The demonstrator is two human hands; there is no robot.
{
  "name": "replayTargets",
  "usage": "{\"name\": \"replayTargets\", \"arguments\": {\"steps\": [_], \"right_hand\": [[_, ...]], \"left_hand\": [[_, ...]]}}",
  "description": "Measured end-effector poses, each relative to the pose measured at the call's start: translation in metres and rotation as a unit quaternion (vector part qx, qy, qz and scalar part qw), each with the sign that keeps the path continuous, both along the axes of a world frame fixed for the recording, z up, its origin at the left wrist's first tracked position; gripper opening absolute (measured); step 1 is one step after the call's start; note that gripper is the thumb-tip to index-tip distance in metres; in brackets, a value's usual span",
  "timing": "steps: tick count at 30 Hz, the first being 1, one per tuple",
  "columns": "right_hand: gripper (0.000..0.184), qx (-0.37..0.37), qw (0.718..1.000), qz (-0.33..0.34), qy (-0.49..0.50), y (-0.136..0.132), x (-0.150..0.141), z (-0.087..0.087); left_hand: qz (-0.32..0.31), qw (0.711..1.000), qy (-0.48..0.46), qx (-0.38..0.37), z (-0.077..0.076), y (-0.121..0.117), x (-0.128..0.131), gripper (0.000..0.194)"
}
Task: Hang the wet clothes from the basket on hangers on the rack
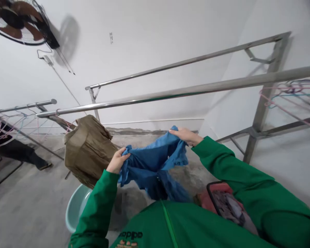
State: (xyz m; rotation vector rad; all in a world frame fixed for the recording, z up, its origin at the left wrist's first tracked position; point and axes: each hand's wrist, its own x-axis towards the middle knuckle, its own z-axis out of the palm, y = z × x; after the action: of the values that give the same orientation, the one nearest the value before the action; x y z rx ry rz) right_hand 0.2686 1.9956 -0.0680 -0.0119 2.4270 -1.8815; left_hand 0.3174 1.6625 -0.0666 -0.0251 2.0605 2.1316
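A crumpled blue garment [150, 158] is stretched between my two hands, below the metal rail and in front of my body. My left hand [118, 160] is closed on its left edge, and my right hand [186, 135] pinches its upper right corner. The lower part of the cloth hangs down and looks blurred. Just left of my left hand, an olive-brown shirt [89, 148] hangs from the rail. What kind of garment the blue cloth is, I cannot tell.
The long metal rail [144, 99] crosses ahead. Coloured hangers [291, 91] hang at right. A pale green basin [73, 210] and a red container [222, 187] holding cloth stand on the floor. A wall fan [15, 19] is upper left; a person's leg [23, 153] shows at left.
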Motion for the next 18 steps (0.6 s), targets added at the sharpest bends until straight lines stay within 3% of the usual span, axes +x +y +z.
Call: {"name": "replayTargets", "arguments": {"steps": [2, 5, 8, 10, 12, 15, 18], "right_hand": [[0.042, 0.104, 0.994, 0.039, 0.007, -0.001, 0.002, 0.006], [0.033, 0.31, 0.945, 0.084, 0.057, 0.0, 0.011, 0.022], [0.022, 0.41, 0.904, 0.077, 0.093, 0.012, 0.03, 0.045], [0.021, 0.449, 0.883, 0.002, 0.139, 0.031, 0.051, 0.067], [0.022, 0.474, 0.847, -0.144, 0.191, 0.062, 0.076, 0.093], [0.024, 0.517, 0.745, -0.381, 0.181, 0.126, 0.112, 0.121], [0.035, 0.588, 0.65, -0.473, 0.089, 0.194, 0.136, 0.12]], "left_hand": [[0.019, 0.998, -0.016, 0.062, 0.007, 0.006, 0.009, 0.05], [0.026, 0.995, -0.034, 0.091, 0.016, 0.009, 0.017, 0.062], [0.027, 0.994, -0.064, 0.08, 0.017, 0.01, 0.018, 0.066], [0.036, 0.994, -0.083, 0.065, 0.011, 0.012, 0.018, 0.065], [0.047, 0.993, -0.095, 0.053, 0.005, 0.014, 0.019, 0.062], [0.067, 0.992, -0.1, 0.044, -0.003, 0.016, 0.019, 0.054], [0.077, 0.991, -0.099, 0.039, -0.003, 0.02, 0.019, 0.043]]}}
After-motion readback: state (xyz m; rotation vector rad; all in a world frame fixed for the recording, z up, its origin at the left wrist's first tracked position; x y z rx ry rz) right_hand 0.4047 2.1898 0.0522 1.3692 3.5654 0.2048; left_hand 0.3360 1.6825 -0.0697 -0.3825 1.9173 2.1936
